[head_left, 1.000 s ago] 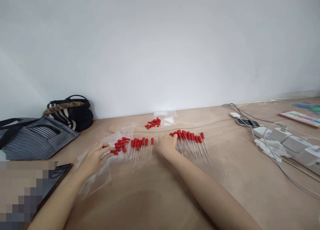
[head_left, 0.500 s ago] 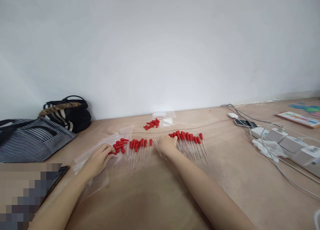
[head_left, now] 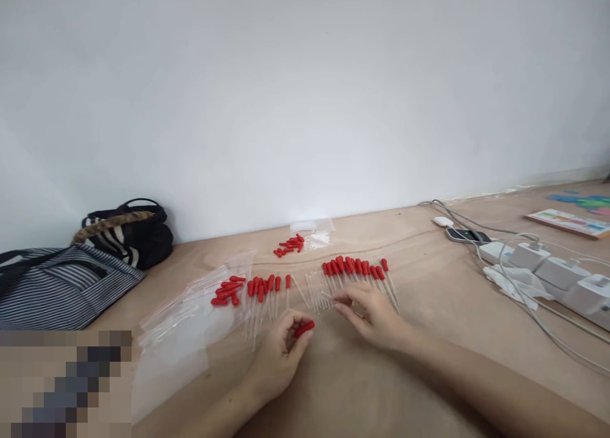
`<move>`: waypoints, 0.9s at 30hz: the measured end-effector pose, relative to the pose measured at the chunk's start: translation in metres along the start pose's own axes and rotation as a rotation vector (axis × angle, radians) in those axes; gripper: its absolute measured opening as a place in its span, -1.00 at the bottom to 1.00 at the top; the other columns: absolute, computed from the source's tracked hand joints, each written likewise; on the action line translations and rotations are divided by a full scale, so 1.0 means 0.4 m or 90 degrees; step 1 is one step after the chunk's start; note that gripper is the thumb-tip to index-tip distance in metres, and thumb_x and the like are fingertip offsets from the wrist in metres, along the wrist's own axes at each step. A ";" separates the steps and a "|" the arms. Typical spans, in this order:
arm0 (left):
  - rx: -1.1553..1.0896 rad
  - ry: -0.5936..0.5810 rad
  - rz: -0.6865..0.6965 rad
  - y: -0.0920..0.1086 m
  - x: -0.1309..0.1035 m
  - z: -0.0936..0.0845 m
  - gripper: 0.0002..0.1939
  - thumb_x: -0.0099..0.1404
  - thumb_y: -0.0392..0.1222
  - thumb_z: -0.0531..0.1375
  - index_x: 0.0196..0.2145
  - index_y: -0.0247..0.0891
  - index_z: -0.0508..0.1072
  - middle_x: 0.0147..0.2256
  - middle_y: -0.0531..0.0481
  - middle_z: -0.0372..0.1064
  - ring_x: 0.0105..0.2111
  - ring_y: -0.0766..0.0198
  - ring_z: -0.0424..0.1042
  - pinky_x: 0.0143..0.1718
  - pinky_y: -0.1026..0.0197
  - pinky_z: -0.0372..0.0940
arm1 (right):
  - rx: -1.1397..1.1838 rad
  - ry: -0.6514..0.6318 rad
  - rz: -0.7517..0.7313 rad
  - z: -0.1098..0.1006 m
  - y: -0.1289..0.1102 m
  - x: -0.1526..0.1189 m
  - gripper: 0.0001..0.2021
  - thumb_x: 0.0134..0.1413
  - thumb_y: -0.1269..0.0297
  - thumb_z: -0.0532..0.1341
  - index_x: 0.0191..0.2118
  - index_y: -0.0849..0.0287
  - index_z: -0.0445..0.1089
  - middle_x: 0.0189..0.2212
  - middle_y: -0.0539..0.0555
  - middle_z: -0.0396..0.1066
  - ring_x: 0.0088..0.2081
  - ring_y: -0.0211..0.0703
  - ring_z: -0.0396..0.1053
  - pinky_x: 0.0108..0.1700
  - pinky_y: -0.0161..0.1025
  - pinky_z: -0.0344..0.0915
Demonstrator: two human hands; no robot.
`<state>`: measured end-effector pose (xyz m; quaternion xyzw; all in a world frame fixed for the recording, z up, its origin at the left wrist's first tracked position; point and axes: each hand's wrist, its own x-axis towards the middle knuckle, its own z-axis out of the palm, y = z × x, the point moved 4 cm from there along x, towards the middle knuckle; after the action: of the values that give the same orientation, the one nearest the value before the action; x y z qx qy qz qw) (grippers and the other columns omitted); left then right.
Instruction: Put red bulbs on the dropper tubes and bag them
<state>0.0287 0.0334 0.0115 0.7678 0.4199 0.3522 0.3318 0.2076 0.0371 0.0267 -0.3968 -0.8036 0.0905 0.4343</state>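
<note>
Pinched between the thumb and fingers of my left hand point(head_left: 274, 362) is a red rubber dropper bulb point(head_left: 305, 328). Opposite it, my right hand point(head_left: 374, 316) grips a glass dropper tube point(head_left: 328, 296), its clear end pointing left toward the bulb. Bare glass tubes point(head_left: 312, 290) lie in a row just beyond both hands. Red-capped droppers point(head_left: 350, 266) fan out behind my right hand, and a smaller group of capped droppers point(head_left: 261, 288) lies behind my left. Loose red bulbs point(head_left: 229, 290) rest on clear plastic bags point(head_left: 176, 355) at the left.
More red bulbs point(head_left: 288, 246) lie near the wall beside a clear bag point(head_left: 312, 225). Dark bags point(head_left: 128, 234) and a striped bag point(head_left: 71, 285) stand left. A power strip with white chargers point(head_left: 555, 269), cables and a colourful board point(head_left: 569, 223) occupy the right side.
My left hand has moved right from the bulb pile, bringing a red bulb. My right hand has drawn back from the row of tubes with one glass tube. The view has shifted slightly.
</note>
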 end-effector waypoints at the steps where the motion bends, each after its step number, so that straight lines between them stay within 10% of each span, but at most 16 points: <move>1: -0.020 0.009 -0.004 -0.006 0.001 0.009 -0.92 0.15 -0.26 0.08 -0.36 -0.24 0.34 -0.40 0.00 0.32 -0.37 0.28 0.34 -0.31 0.25 0.27 | -0.001 0.019 -0.018 0.002 -0.001 -0.016 -0.90 0.06 0.40 0.06 -0.31 0.19 0.31 -0.52 0.00 0.36 -0.45 -0.27 0.30 -0.35 -0.31 0.16; 27: -0.255 0.066 -0.109 -0.046 -0.006 0.024 -0.88 0.03 -0.19 0.21 -0.44 -0.27 0.38 -0.46 0.03 0.38 -0.42 0.30 0.36 -0.34 0.28 0.29 | -0.068 -0.024 -0.207 0.061 -0.064 -0.077 -0.79 0.07 0.47 0.00 -0.19 0.22 0.28 -0.58 -0.01 0.29 -0.54 -0.29 0.17 -0.20 -0.19 0.16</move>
<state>0.0282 0.0370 -0.0092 0.6286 0.4219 0.4383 0.4845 0.1839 0.0028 0.0052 -0.2821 -0.8687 -0.0162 0.4068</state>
